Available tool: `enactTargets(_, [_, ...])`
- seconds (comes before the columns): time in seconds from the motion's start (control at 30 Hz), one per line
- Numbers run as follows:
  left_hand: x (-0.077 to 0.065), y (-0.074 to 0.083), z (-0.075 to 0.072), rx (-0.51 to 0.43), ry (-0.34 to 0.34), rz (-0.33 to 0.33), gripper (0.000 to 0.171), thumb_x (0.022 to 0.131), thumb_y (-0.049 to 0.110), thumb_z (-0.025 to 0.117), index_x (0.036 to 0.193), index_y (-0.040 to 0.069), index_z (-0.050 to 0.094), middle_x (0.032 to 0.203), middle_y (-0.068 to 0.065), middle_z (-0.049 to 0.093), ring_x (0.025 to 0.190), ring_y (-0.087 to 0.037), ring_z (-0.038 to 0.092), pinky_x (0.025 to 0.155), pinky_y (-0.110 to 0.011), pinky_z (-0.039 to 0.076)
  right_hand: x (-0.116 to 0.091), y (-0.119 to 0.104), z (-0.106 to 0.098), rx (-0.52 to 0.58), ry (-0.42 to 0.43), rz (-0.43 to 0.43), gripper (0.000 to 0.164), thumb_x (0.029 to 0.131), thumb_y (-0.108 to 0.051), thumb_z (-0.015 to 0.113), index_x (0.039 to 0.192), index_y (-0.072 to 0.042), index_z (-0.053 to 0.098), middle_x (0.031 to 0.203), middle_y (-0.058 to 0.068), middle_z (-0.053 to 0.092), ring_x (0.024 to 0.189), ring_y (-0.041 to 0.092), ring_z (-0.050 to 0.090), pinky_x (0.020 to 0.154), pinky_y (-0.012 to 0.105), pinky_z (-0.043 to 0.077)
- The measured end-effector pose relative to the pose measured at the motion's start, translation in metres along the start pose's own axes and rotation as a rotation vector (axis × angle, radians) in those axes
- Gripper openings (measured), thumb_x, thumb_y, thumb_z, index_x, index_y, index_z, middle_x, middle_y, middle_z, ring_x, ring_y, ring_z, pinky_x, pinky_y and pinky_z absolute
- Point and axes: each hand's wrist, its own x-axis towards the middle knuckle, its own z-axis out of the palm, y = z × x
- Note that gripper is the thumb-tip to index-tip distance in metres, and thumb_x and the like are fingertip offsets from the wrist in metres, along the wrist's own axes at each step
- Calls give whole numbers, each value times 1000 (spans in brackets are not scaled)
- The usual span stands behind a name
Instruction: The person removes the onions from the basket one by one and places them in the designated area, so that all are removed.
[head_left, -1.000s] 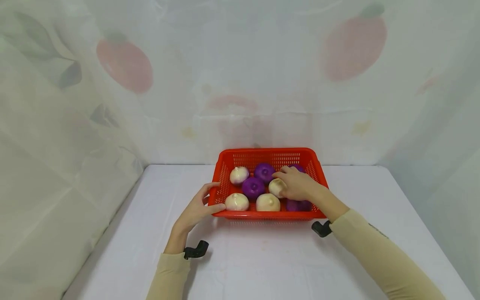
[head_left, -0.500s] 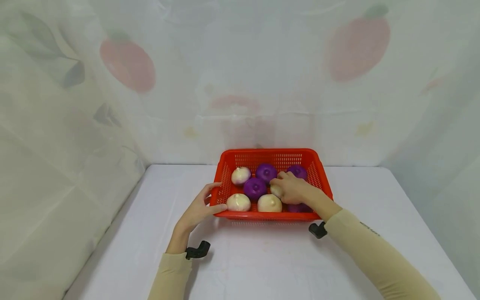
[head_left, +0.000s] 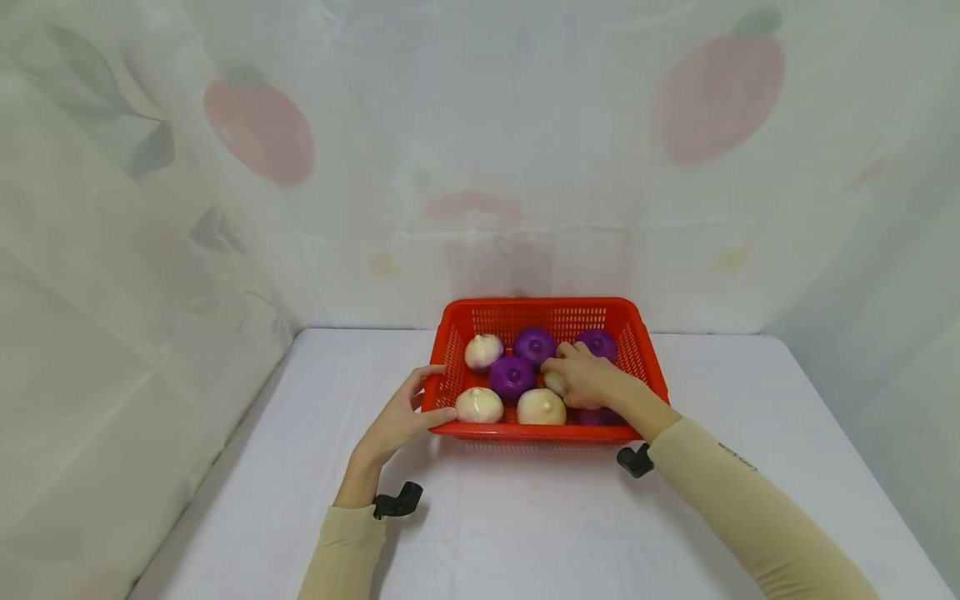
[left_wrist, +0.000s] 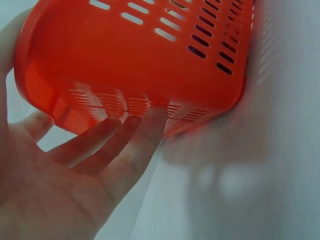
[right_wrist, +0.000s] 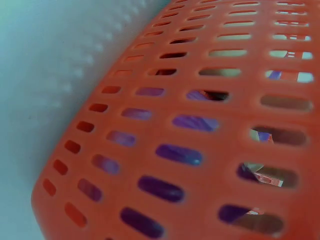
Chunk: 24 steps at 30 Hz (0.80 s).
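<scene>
A red plastic basket [head_left: 652, 375] with slotted walls holds several white and purple onions. My left hand [head_left: 397, 421] grips its left end at the near corner; in the left wrist view, fingers [left_wrist: 127, 150] lie against the outer wall and the thumb is at the rim. Inside the basket, my right hand [head_left: 588, 377] has its fingers curled round a white onion [head_left: 555, 382], mostly covered by the hand. Close to that hand are a white onion [head_left: 542, 407], a purple onion [head_left: 535, 346] and another purple onion [head_left: 600, 343]. A purple onion [head_left: 597, 417] below it is partly hidden.
Farther left in the basket are a purple onion [head_left: 512, 377] and two white ones. The basket stands on a white-covered table [head_left: 525, 525], near its back edge. Behind rises a white curtain [head_left: 480, 125] with fruit prints. The right wrist view is filled mostly by the slotted wall.
My right hand has moved slightly left and closed further over the white onion, uncovering the purple onion at the back right. The left hand keeps its place on the basket.
</scene>
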Motion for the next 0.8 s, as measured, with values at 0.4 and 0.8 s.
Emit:
enactTargets(0.4, [3, -4, -2, 2, -12, 14, 77, 86, 27, 83, 150, 16, 41, 156, -14, 38, 136, -43, 44, 103, -57, 44, -9, -2, -10, -1, 66, 10, 51, 83, -18, 80, 132, -20, 65, 135, 13, 50, 120, 33, 44, 94, 58, 50])
enactTargets(0.8, [1, -2, -3, 7, 2, -26, 70, 86, 22, 83, 146, 22, 45, 155, -12, 40, 132, -39, 48, 100, -53, 47, -18, -4, -21, -33, 107, -28, 52, 82, -19, 80, 132, -20, 65, 136, 13, 50, 124, 34, 43, 92, 53, 52])
